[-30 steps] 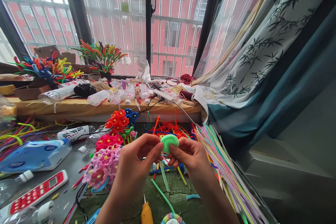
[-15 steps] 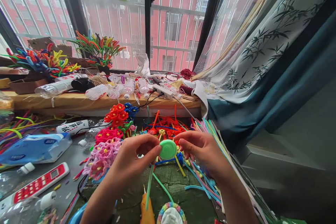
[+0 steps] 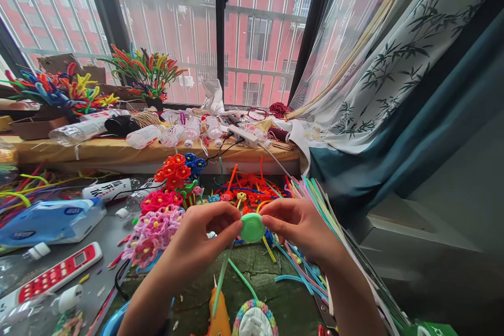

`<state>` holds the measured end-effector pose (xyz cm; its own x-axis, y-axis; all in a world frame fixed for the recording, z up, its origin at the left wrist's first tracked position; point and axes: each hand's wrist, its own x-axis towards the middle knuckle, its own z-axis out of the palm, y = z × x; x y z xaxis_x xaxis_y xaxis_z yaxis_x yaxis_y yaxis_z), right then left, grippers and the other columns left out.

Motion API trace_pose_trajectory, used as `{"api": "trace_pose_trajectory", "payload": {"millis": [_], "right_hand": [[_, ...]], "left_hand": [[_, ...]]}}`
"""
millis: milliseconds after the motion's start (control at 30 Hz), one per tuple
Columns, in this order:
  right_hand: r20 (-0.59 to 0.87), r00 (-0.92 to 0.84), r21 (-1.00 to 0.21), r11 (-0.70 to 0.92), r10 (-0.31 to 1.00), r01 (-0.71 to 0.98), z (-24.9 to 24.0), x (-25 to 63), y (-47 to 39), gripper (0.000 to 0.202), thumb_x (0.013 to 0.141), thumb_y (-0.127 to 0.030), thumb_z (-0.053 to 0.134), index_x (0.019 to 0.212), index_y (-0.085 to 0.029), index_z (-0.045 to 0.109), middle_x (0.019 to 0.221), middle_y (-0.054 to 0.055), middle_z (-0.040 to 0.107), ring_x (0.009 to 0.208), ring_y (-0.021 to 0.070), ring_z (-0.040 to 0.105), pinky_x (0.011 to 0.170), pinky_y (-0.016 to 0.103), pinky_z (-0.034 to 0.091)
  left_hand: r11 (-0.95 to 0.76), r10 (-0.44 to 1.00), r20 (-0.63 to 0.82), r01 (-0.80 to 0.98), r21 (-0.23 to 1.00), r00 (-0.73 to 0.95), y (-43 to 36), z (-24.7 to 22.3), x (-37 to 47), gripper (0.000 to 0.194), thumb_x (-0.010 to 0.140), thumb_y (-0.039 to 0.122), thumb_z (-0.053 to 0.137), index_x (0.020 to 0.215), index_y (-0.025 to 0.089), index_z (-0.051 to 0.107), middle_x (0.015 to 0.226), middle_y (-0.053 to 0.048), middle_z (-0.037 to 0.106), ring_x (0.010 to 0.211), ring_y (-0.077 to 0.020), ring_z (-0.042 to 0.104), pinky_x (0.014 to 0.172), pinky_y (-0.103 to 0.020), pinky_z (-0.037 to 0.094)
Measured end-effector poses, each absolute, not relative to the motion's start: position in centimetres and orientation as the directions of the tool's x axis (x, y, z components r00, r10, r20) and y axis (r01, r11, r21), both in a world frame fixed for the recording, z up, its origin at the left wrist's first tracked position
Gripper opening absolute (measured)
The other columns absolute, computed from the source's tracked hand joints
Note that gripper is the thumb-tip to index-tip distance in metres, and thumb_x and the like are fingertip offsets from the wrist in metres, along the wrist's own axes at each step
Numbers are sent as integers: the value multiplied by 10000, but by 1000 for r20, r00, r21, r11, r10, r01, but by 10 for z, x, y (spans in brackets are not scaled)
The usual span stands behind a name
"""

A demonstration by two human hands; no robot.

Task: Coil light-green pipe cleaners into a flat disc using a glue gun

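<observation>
Green disc [image 3: 252,228] is now gripped at both edges: our right hand [image 3: 305,227] joins our left hand [image 3: 197,233], apparently steadying it.

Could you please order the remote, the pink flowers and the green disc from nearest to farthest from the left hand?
1. Green disc, in the left hand
2. Pink flowers, left of that hand
3. Remote, farther left
</observation>
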<state>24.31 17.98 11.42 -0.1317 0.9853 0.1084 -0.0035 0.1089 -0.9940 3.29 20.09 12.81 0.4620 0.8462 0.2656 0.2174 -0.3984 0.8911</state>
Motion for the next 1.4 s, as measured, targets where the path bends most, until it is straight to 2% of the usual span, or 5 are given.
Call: {"api": "trace_pose_trajectory", "payload": {"millis": [233, 633, 867, 1067, 1400], "right_hand": [[72, -178, -996, 81, 981, 43, 115, 244, 180, 385, 663, -475, 919, 748, -133, 765, 619, -15, 618, 483, 74, 455, 439, 202, 307], [97, -193, -991, 113, 976, 71, 114, 244, 179, 409, 710, -518, 877, 795, -130, 781, 648, -6, 616, 489, 80, 427, 441, 223, 285], [78, -256, -982, 119, 963, 147, 111, 259, 177, 360, 714, -483, 888, 793, -147, 786, 676, 3, 627, 601, 121, 474, 560, 261, 344], [77, -210, -987, 105, 975, 123, 113, 250, 178, 433, 734, -554, 847, 845, -140, 788, 710, 22, 657, 547, 112, 474, 478, 238, 336], [55, -243, -993, 78, 968, 88, 114, 253, 176, 407, 655, -486, 924, 811, -133, 795, 650, -3, 625, 534, 91, 477, 474, 209, 351]], "left_hand": [[-411, 839, 255, 251, 876, 481, 200, 131, 33, 224, 865, 338, 655, 792, 134, 714, 657, -11, 640, 598, -120, 539, 511, -204, 407], [-428, 827, 269, 244, 870, 494, 201, 127, 35, 220, 863, 334, 653, 792, 134, 710, 639, 0, 629, 576, -114, 544, 505, -202, 420], [-431, 824, 265, 250, 867, 501, 200, 126, 34, 224, 870, 332, 646, 800, 131, 716, 693, -24, 672, 610, -124, 573, 543, -210, 454], [-437, 823, 271, 253, 863, 500, 200, 126, 34, 231, 872, 346, 653, 785, 141, 713, 648, -4, 638, 591, -117, 551, 521, -200, 425], [-405, 843, 261, 237, 883, 471, 200, 130, 32, 226, 862, 336, 658, 811, 124, 716, 684, -26, 671, 623, -127, 573, 536, -202, 425]]}}
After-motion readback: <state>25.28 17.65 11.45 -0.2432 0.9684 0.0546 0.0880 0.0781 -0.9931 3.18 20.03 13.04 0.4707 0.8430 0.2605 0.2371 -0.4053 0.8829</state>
